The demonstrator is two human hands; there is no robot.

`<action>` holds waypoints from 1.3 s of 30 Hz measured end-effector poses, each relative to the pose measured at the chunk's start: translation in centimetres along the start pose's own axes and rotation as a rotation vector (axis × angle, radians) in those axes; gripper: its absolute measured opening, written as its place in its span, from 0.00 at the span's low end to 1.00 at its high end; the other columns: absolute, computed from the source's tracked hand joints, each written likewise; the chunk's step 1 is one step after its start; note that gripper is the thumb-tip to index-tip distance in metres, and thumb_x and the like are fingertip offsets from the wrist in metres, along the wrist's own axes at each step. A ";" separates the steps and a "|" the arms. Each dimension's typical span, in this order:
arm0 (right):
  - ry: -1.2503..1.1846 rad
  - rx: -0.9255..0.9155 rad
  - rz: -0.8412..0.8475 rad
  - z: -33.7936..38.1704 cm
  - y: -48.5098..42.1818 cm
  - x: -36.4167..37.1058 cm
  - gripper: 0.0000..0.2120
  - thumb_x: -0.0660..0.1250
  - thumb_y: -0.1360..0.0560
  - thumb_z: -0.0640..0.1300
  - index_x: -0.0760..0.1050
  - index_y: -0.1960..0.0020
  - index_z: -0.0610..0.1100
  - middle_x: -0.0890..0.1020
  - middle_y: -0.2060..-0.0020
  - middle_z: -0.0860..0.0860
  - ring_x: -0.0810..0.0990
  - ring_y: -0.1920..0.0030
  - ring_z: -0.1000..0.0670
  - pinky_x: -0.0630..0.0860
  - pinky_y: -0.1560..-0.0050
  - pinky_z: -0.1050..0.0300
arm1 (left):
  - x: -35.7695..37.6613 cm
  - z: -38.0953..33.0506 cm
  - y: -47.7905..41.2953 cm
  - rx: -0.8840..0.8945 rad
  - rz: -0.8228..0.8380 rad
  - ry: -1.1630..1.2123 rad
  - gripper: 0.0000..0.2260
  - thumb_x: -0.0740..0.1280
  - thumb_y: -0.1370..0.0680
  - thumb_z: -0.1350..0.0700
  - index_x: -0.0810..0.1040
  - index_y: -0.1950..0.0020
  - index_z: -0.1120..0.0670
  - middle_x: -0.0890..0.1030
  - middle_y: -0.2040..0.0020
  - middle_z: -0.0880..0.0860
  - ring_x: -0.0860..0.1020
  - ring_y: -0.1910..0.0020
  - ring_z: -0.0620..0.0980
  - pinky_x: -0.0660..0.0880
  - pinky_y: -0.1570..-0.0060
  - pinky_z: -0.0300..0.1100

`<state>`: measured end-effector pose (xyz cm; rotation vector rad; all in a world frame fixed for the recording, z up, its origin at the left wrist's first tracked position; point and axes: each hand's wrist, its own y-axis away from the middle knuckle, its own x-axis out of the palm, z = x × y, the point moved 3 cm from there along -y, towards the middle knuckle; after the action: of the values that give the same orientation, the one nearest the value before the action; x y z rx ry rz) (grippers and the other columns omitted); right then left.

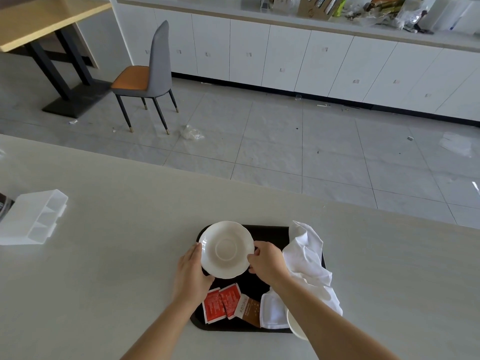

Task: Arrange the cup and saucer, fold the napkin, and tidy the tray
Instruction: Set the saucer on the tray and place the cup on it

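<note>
A white saucer (226, 249) with a wavy rim is held over the far left corner of the black tray (270, 232). My left hand (191, 271) grips its left edge and my right hand (265, 259) pinches its right edge. A crumpled white napkin (309, 258) lies along the tray's right side. Only a sliver of the white cup (294, 324) shows at the tray's near right corner, mostly hidden under my right forearm. Two red sachets (220, 302) and a brown one (250, 310) lie at the tray's near side.
The tray sits on a pale counter (117, 268). A clear plastic organiser box (33, 216) lies at the far left of it. Beyond the counter's far edge are tiled floor, a grey chair (148, 79) and white cabinets.
</note>
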<state>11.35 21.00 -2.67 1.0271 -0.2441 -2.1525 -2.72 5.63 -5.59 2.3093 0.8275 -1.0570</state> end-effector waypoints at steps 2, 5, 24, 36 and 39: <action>0.036 0.006 0.010 0.1 0.2 -0.2 0.05 0.64 0.27 0.38 0.78 0.55 0.45 0.81 0.62 0.48 0.85 0.62 0.47 0.84 0.57 0.46 | -0.1 0.0 0.0 0.005 0.000 0.007 0.38 0.77 0.34 0.59 0.65 0.26 0.55 0.71 0.29 0.53 0.69 0.32 0.57 0.69 0.37 0.48; 0.121 -0.032 -0.024 0.4 0.7 -0.7 0.07 0.64 0.27 0.40 0.71 0.62 0.49 0.79 0.59 0.48 0.83 0.59 0.45 0.77 0.62 0.54 | -0.4 0.0 0.3 0.015 -0.009 0.023 0.33 0.74 0.33 0.60 0.67 0.30 0.51 0.73 0.34 0.50 0.72 0.36 0.53 0.72 0.42 0.45; 0.162 0.045 -0.458 -11.3 15.9 -7.2 0.15 0.70 0.34 0.35 0.79 0.50 0.49 0.76 0.61 0.58 0.76 0.65 0.56 0.69 0.66 0.65 | 1.3 6.3 6.0 0.132 -0.029 -0.358 0.37 0.39 0.22 0.35 0.58 0.23 0.57 0.60 0.22 0.54 0.54 0.22 0.53 0.49 0.24 0.54; 0.212 -0.032 -0.372 -13.9 15.8 -5.1 0.12 0.75 0.28 0.50 0.76 0.65 0.47 0.74 0.66 0.57 0.71 0.70 0.56 0.65 0.69 0.65 | 1.1 6.0 6.2 0.134 -0.084 -0.332 0.34 0.46 0.23 0.38 0.65 0.26 0.58 0.65 0.24 0.56 0.58 0.23 0.54 0.51 0.25 0.54; 0.181 -0.053 -0.403 -14.2 16.1 -4.9 0.14 0.75 0.27 0.50 0.75 0.66 0.46 0.74 0.66 0.57 0.70 0.70 0.56 0.65 0.70 0.65 | 1.2 6.1 6.1 0.130 -0.085 -0.335 0.33 0.46 0.23 0.38 0.65 0.26 0.58 0.66 0.24 0.56 0.59 0.24 0.55 0.52 0.25 0.54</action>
<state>32.41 14.72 -1.93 1.3200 0.1168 -2.3818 -0.98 -2.14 -9.17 2.1274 0.7458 -1.5241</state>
